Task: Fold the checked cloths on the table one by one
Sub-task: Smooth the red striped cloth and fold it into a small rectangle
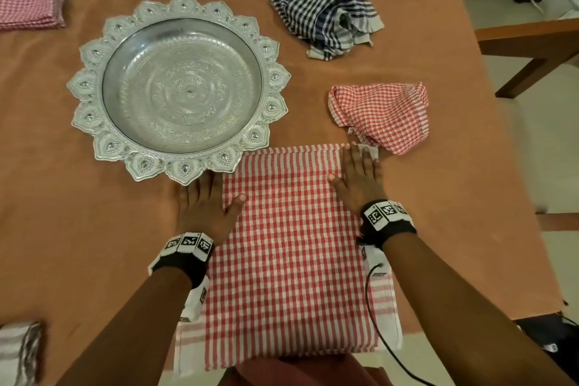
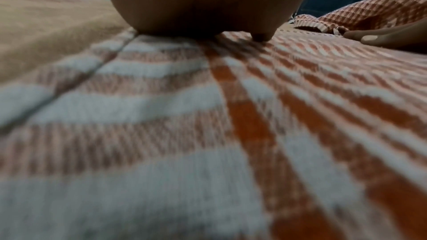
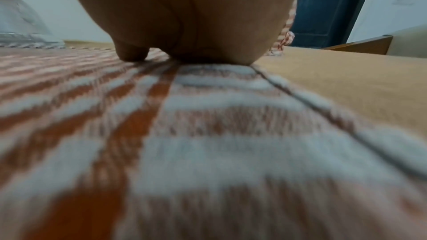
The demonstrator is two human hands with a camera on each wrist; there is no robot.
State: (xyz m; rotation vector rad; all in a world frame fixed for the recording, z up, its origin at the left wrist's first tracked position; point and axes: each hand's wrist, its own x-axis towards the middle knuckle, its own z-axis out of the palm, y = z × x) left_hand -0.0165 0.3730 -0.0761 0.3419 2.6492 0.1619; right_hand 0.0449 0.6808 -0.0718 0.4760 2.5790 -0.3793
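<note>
Head view shows the left hand (image 1: pixel 205 204) and right hand (image 1: pixel 357 177), both flat with fingers straight, pressing the folded red checked cloth (image 1: pixel 291 260) on the table (image 1: pixel 94 229).

A home, by the looks: cloth-covered brown table (image 1: pixel 94 197), ornate embossed silver platter (image 1: pixel 180 88) at ten o'clock, wooden chair (image 1: pixel 532 50) at two.

The head view looks steeply down over the whole counter (image 1: pixel 94 229) from its near edge. Both wrist views sit almost on the red checked cloth (image 1: pixel 291 244), facing the far edge. All three share that cloth.
</note>
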